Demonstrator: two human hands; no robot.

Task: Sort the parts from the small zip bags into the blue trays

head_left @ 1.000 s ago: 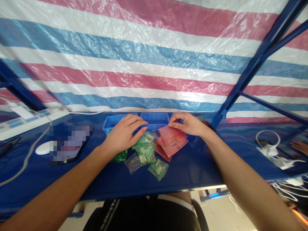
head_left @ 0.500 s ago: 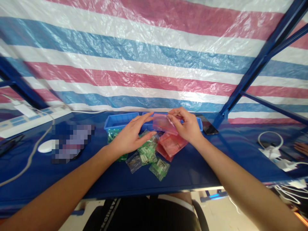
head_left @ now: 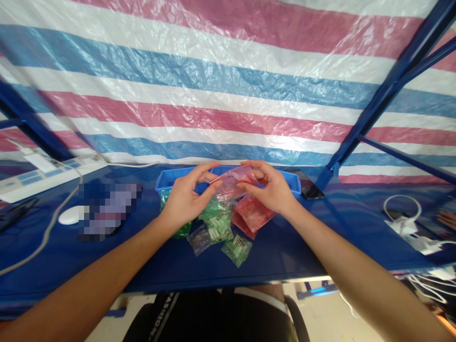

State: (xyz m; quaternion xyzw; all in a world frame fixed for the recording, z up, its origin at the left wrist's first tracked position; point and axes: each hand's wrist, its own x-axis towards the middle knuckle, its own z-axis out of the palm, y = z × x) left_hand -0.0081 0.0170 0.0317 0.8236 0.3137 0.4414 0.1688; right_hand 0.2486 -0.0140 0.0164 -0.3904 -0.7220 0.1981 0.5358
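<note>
A translucent pink plastic bag (head_left: 233,184) is held up above the table between my two hands. My left hand (head_left: 190,194) pinches its left edge between thumb and fingers. My right hand (head_left: 270,187) grips the right side the same way. Below my right hand lie red plastic bags (head_left: 252,216). Green-printed clear packets (head_left: 219,225) are heaped under the held bag, and one more green packet (head_left: 237,249) lies nearer the front edge. A small clear packet (head_left: 199,240) sits left of it. Behind my hands stand blue plastic bins (head_left: 174,175), partly covered.
On the blue table (head_left: 285,256), a black phone (head_left: 309,185) lies at the right of the bins. A white mouse (head_left: 73,215), a power strip (head_left: 53,178) and a cable are on the left. White chargers (head_left: 406,225) and another person's hand (head_left: 447,221) are far right.
My left hand has closed onto the pink bag's left edge; before, its fingers were spread beside it. The bag has shifted slightly left and is now stretched between both hands.
</note>
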